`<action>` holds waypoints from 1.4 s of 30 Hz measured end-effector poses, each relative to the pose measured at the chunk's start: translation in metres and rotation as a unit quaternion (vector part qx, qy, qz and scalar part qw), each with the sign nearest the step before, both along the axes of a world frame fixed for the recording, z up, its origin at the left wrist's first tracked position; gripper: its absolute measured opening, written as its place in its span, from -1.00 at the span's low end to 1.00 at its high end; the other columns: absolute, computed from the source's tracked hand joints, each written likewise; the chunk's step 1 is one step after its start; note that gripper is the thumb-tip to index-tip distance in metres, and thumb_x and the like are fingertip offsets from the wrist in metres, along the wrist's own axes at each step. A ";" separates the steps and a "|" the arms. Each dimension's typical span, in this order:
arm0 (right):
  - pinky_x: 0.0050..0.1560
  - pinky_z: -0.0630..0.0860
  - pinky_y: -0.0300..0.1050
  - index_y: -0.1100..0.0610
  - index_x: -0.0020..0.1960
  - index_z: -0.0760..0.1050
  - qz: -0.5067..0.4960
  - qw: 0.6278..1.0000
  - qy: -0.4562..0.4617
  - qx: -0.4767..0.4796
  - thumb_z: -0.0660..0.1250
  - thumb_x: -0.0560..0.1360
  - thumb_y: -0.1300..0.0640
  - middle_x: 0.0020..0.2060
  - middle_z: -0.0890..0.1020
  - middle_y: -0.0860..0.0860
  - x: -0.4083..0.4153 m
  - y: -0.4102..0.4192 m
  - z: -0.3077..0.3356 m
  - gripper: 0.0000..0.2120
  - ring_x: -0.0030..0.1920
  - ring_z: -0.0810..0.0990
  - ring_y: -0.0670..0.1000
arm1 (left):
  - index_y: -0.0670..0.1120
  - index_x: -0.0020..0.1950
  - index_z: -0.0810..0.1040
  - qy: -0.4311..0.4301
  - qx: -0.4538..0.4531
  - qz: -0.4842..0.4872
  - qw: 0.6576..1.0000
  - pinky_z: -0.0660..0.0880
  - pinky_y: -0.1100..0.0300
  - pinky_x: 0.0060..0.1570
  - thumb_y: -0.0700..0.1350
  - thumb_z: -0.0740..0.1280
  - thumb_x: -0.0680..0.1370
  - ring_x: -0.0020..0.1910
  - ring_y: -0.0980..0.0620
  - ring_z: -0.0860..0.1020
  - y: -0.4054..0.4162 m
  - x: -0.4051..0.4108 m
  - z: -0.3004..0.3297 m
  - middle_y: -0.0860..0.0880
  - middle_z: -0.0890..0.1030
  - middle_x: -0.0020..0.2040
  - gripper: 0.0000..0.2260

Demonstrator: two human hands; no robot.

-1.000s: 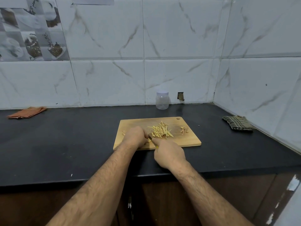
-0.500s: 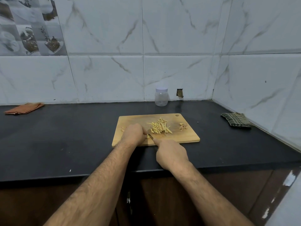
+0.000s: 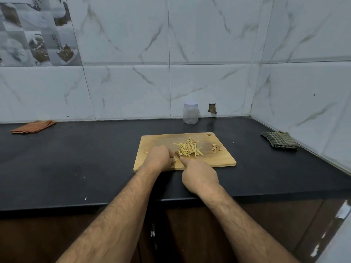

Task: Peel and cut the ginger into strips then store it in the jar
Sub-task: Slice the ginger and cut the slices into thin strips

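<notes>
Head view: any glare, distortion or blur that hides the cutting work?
Head view: dim, cool light; glare only on the glossy cabinet front at lower right; wide-angle bending of the countertop edge; ginger strips on the cutting board fairly sharp, but the knife between the hands is mostly hidden.

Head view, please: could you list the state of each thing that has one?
jar: upright, lid on, looks empty
ginger strips: cut, piled on the board
cutting board: flat on the counter
left hand: curled on a ginger piece
right hand: grips the knife
orange cloth: folded
checked cloth: folded
</notes>
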State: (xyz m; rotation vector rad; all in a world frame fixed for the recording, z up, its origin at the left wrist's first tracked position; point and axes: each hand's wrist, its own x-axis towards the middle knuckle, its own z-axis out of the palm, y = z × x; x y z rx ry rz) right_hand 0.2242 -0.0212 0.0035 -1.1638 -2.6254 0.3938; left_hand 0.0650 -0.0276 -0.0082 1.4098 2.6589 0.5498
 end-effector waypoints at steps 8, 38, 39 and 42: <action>-0.04 0.43 -0.08 -0.12 0.44 0.39 0.015 1.000 0.001 0.008 0.16 0.55 0.23 0.18 0.61 0.03 -0.007 0.001 -0.003 -0.50 0.17 0.56 0.10 | -0.06 0.05 0.71 0.004 0.003 -0.006 1.000 0.36 0.22 -0.10 -0.07 0.33 0.60 0.05 -0.07 0.59 -0.003 0.006 0.004 -0.07 0.69 0.01 -0.83; 0.20 0.48 -0.03 -0.14 0.53 0.29 -0.001 1.000 0.006 -0.016 0.15 0.58 0.22 0.34 0.54 0.02 0.002 0.001 0.005 -0.43 0.30 0.50 0.09 | -0.04 -0.25 0.56 -0.067 -0.006 -0.025 0.997 0.28 0.22 -0.35 -0.06 0.46 0.51 -0.26 0.00 0.44 -0.013 0.000 0.011 0.03 0.49 -0.35 -0.82; 0.22 0.48 -0.02 -0.14 0.53 0.29 0.000 1.000 0.010 -0.018 0.15 0.58 0.23 0.35 0.53 0.02 0.002 0.001 0.005 -0.43 0.31 0.50 0.09 | -0.04 -0.33 0.49 -0.071 -0.009 -0.025 0.997 0.24 0.21 -0.38 -0.07 0.47 0.51 -0.31 0.03 0.39 -0.013 -0.001 0.011 0.04 0.43 -0.38 -0.74; 0.21 0.49 -0.03 -0.13 0.52 0.31 0.002 1.000 0.018 -0.022 0.15 0.57 0.24 0.35 0.53 0.02 0.001 0.002 0.003 -0.44 0.30 0.50 0.09 | -0.02 -0.38 0.42 -0.073 -0.018 -0.020 0.997 0.23 0.21 -0.40 -0.07 0.48 0.51 -0.35 0.06 0.34 -0.013 -0.002 0.013 0.06 0.40 -0.41 -0.67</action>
